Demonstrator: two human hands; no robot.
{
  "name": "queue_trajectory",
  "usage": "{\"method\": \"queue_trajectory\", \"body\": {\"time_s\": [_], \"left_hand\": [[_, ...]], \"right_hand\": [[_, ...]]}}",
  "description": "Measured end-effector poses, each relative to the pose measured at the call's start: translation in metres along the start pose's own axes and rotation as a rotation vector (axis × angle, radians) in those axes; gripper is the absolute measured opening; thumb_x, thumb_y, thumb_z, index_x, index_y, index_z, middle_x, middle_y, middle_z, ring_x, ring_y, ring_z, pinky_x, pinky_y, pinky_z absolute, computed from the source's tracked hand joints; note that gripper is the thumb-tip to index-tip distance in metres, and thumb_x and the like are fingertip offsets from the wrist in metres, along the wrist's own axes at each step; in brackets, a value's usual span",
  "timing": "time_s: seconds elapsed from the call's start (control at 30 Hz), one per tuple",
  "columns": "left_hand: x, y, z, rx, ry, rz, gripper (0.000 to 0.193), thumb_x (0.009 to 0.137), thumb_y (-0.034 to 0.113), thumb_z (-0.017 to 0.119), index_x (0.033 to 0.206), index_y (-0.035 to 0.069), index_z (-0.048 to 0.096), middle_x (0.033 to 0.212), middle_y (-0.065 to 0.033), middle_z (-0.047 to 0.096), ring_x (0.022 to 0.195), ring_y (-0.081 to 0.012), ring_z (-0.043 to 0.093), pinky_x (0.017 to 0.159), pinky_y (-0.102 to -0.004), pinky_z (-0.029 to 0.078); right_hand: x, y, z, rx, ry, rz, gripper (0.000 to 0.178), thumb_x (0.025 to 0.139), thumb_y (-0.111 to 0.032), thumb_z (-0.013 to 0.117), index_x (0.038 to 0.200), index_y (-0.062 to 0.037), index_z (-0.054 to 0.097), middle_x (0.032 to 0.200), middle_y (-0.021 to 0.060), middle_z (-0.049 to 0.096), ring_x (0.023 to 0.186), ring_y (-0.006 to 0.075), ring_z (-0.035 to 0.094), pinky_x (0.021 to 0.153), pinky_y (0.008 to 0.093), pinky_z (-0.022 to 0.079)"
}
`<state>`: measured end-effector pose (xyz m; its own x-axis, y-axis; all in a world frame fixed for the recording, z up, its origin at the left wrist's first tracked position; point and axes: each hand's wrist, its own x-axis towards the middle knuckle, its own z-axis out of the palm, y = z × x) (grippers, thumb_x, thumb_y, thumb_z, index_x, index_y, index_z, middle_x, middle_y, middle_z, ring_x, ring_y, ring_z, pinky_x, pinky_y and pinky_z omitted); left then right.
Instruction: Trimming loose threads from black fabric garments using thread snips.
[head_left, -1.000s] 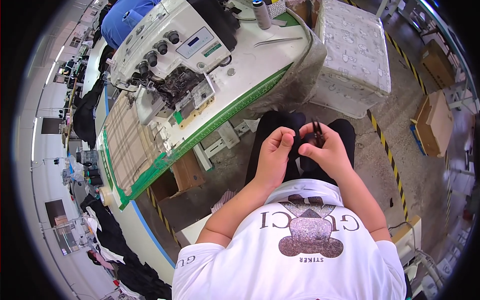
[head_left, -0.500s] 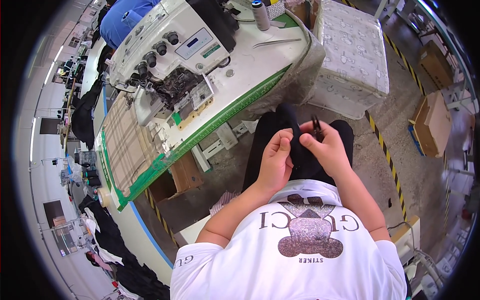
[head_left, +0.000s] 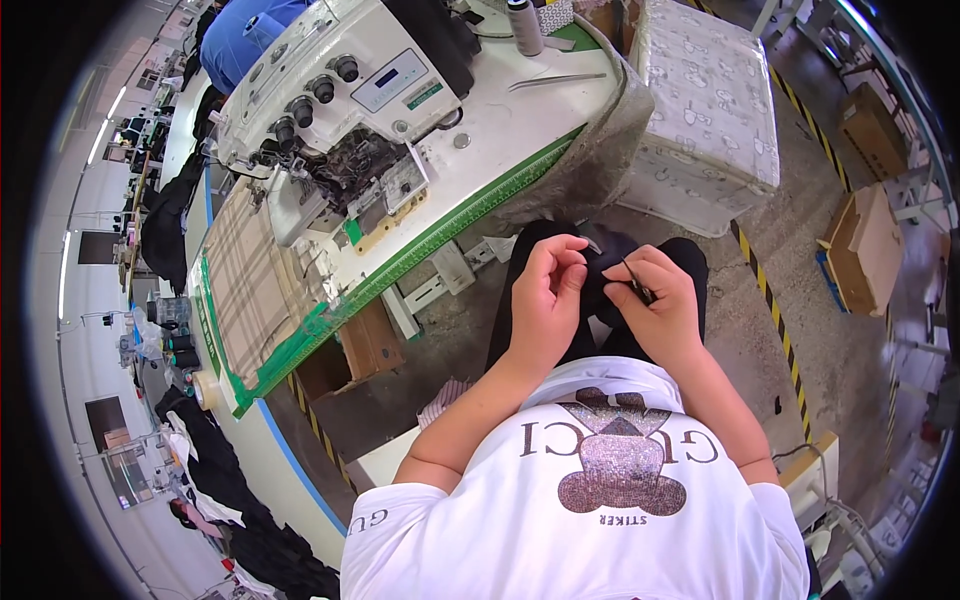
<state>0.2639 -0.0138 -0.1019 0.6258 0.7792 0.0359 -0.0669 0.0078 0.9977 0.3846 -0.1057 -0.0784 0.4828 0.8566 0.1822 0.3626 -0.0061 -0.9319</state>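
Black cloth [head_left: 612, 250] lies over my lap, hard to tell from my black trousers. My left hand [head_left: 548, 305] is closed in a pinch just above it. A small pale bit shows by its fingertips; what they grip is too small to make out. My right hand [head_left: 657, 305] is closed around small black thread snips [head_left: 649, 294], which are partly hidden by the fingers. The slim dark point of the snips faces the left hand. A narrow gap separates the two hands.
A white sewing machine [head_left: 340, 110] stands ahead on a green-edged table [head_left: 480, 215]. Tweezers [head_left: 556, 81] and a thread cone [head_left: 524, 28] lie beyond. A wrapped white box [head_left: 700, 120] stands at right, with cardboard boxes [head_left: 862, 245] farther off. Another person's blue clothing [head_left: 245, 40] shows at far left.
My left hand has risen away from the cloth and turned its fingers inward. The raised black cloth has dropped toward my lap. The snips in my right hand have tilted down toward the left.
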Motion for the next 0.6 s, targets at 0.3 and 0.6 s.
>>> {"method": "queue_trajectory", "body": {"time_s": [0.3,0.6], "left_hand": [[-0.006,-0.013,0.002,-0.336,-0.16,-0.218,0.029,0.083,0.018,0.068,0.099,0.007,0.046,0.085,0.002,0.05,0.076,-0.0058,0.05,0.066,-0.0181,0.042],[-0.001,-0.005,0.012,-0.839,-0.045,-0.342,0.045,0.079,0.004,0.069,0.117,0.006,0.045,0.094,-0.0007,0.056,0.089,-0.0086,0.054,0.077,-0.0189,0.043]], "right_hand": [[-0.001,0.0,-0.002,0.017,0.009,0.011,0.02,0.07,0.008,0.062,0.085,-0.0026,0.068,0.073,0.0036,0.052,0.063,0.0116,0.049,0.056,0.0225,0.038],[-0.004,0.007,-0.005,0.177,-0.039,0.022,0.014,0.071,0.01,0.06,0.081,0.0009,0.062,0.075,0.0037,0.052,0.067,0.0112,0.05,0.059,0.0221,0.039]]}}
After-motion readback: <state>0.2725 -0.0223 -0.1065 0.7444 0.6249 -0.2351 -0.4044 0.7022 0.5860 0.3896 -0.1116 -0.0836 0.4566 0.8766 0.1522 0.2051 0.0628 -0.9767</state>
